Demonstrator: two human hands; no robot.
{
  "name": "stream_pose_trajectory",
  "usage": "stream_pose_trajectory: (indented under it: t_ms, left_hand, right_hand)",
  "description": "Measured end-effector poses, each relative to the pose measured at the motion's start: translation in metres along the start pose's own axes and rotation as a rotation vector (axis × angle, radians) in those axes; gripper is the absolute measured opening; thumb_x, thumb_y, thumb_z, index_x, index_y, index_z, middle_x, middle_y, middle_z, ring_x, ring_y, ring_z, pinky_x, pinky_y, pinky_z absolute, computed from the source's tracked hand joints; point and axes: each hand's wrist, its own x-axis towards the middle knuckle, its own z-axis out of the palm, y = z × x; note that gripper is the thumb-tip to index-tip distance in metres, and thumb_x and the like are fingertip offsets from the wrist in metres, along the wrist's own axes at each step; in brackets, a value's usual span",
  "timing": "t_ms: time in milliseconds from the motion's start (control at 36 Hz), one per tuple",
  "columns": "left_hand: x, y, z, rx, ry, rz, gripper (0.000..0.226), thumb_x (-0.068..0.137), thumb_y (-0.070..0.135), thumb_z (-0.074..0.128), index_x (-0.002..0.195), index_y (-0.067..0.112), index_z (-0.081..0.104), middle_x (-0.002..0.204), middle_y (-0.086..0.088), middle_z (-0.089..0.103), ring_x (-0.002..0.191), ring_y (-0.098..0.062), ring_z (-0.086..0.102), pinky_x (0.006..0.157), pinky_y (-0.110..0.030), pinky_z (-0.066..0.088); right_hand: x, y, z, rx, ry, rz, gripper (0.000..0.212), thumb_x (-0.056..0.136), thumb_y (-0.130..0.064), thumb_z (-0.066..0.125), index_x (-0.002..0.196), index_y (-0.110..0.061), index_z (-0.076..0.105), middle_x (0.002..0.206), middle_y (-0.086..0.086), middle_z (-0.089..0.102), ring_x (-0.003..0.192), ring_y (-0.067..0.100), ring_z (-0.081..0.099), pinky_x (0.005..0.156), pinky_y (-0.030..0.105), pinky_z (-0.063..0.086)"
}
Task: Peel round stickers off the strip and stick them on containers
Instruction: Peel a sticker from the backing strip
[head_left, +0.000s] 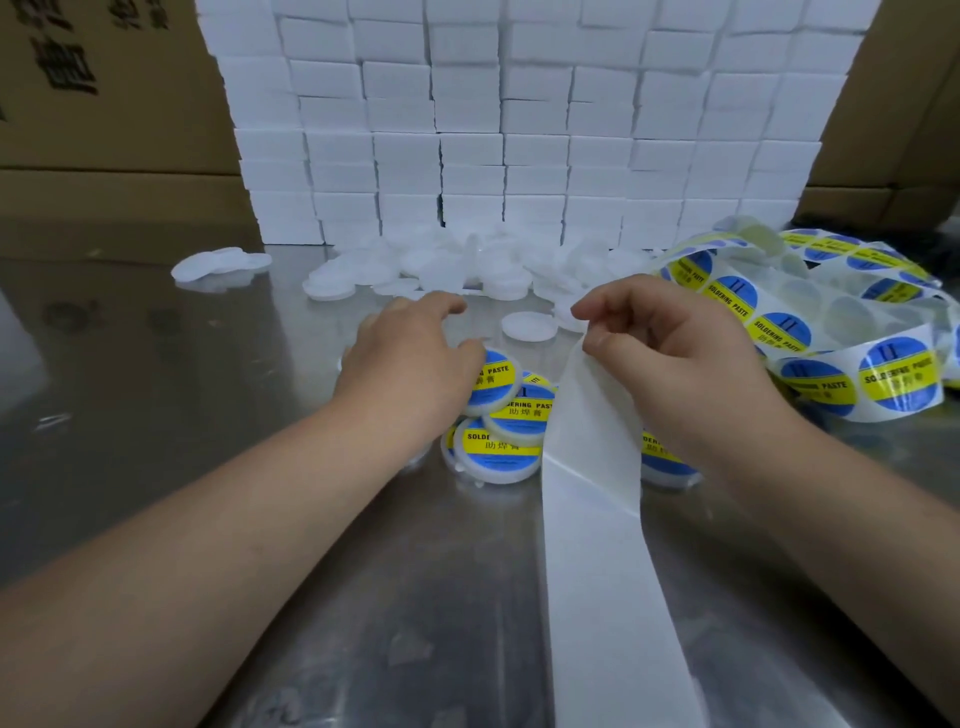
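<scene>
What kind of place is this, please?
Probably a small packing or labelling workshop: a metal table, stacked white boxes behind it, cardboard cartons, and a strip of soldering-paste stickers.

A: Left hand (415, 353)?
B: Palm down, fingers loosely bent and spread, index reaching forward. Forearm bare, enters from lower left.
A: Right hand (670, 343)?
B: Held higher, back of hand up. Thumb and index pinch the top edge of the strip (592, 467), other fingers curled in. Forearm bare, from lower right.
A: Hands touching?
B: No, apart, side by side.
</scene>
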Motion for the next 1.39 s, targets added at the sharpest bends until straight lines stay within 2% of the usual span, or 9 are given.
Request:
stream_pose_trajectory:
  t_ms: [306,444,528,639,750,917,1167,1250,1389]
  left_hand:
    - [-0.022,0.019,-0.005,-0.215,-0.004,0.441,0.04,0.083,0.021,0.054,0.121,0.031,0.057,0.102,0.023,0.046,0.11,0.002,0.035,0.082,0.006,0.015]
    - [-0.025,0.021,-0.007,-0.259,-0.094,0.356,0.05,0.08,0.046,0.045,0.13,0.045,0.043,0.084,0.038,0.051,0.112,-0.003,0.04,0.089,-0.014,0.026]
    - [-0.028,0.022,-0.007,-0.292,-0.145,0.352,0.049,0.08,0.048,0.049,0.128,0.05,0.043,0.078,0.04,0.055,0.114,-0.008,0.045,0.099,-0.028,0.034]
    - [-0.027,0.021,-0.002,-0.414,-0.13,0.329,0.034,0.082,0.037,0.059,0.112,0.052,0.054,0.085,0.035,0.058,0.088,0.009,0.055,0.08,-0.01,0.043]
    - [-0.025,0.021,-0.001,-0.513,-0.029,0.333,0.032,0.084,0.02,0.061,0.086,0.051,0.054,0.07,0.031,0.057,0.067,0.017,0.052,0.063,0.001,0.036]
    - [-0.024,0.022,0.002,-0.526,-0.088,0.329,0.028,0.084,0.025,0.06,0.086,0.052,0.053,0.068,0.034,0.057,0.075,0.017,0.051,0.068,0.0,0.036]
    - [-0.028,0.026,-0.001,-0.658,-0.159,0.291,0.031,0.086,0.023,0.06,0.095,0.052,0.054,0.066,0.017,0.063,0.073,-0.002,0.062,0.081,-0.024,0.051]
    - [-0.027,0.027,-0.001,-0.751,-0.085,0.253,0.03,0.086,0.013,0.06,0.09,0.043,0.059,0.057,0.016,0.057,0.063,-0.008,0.057,0.073,-0.031,0.051]
    - [-0.023,0.026,-0.002,-0.853,-0.014,0.175,0.025,0.088,0.013,0.058,0.088,0.038,0.061,0.056,0.016,0.057,0.057,-0.003,0.054,0.057,-0.019,0.047]
  right_hand:
    - [-0.002,-0.004,-0.001,-0.042,0.015,-0.141,0.054,0.074,0.01,0.048,0.09,-0.042,0.051,0.084,-0.028,0.053,0.074,-0.013,0.049,0.067,0.003,0.034]
    - [-0.001,-0.006,0.001,-0.039,0.041,-0.231,0.053,0.071,0.0,0.047,0.105,-0.041,0.045,0.121,-0.018,0.042,0.117,0.006,0.047,0.074,0.014,0.04]
    - [-0.001,-0.005,0.0,-0.026,0.044,-0.221,0.057,0.072,-0.005,0.05,0.11,-0.046,0.041,0.129,-0.022,0.035,0.11,0.011,0.05,0.067,0.018,0.043]
    - [-0.001,-0.006,0.001,-0.015,0.025,-0.225,0.059,0.073,-0.008,0.053,0.111,-0.05,0.038,0.132,-0.023,0.035,0.113,0.018,0.049,0.078,0.02,0.044]
    - [-0.003,-0.009,0.0,-0.053,0.177,-0.191,0.048,0.074,-0.02,0.059,0.11,-0.045,0.038,0.122,-0.018,0.045,0.108,0.015,0.051,0.097,0.039,0.043]
    - [0.002,-0.004,-0.004,0.086,0.34,-0.109,0.034,0.074,-0.015,0.054,0.097,-0.037,0.04,0.105,-0.018,0.051,0.08,-0.019,0.049,0.074,0.004,0.039]
    - [-0.004,-0.009,0.003,0.216,0.11,-0.149,0.058,0.072,-0.004,0.051,0.113,-0.043,0.041,0.105,-0.035,0.054,0.064,0.019,0.062,0.056,0.03,0.052]
    - [-0.004,-0.009,0.001,0.172,0.252,-0.115,0.045,0.073,-0.015,0.056,0.108,-0.04,0.043,0.096,-0.006,0.061,0.058,0.005,0.056,0.056,0.021,0.048]
    - [0.006,-0.001,-0.01,0.098,0.409,0.062,0.01,0.077,-0.036,0.047,0.072,-0.028,0.051,0.063,-0.012,0.054,0.057,0.01,0.048,0.06,0.033,0.042]
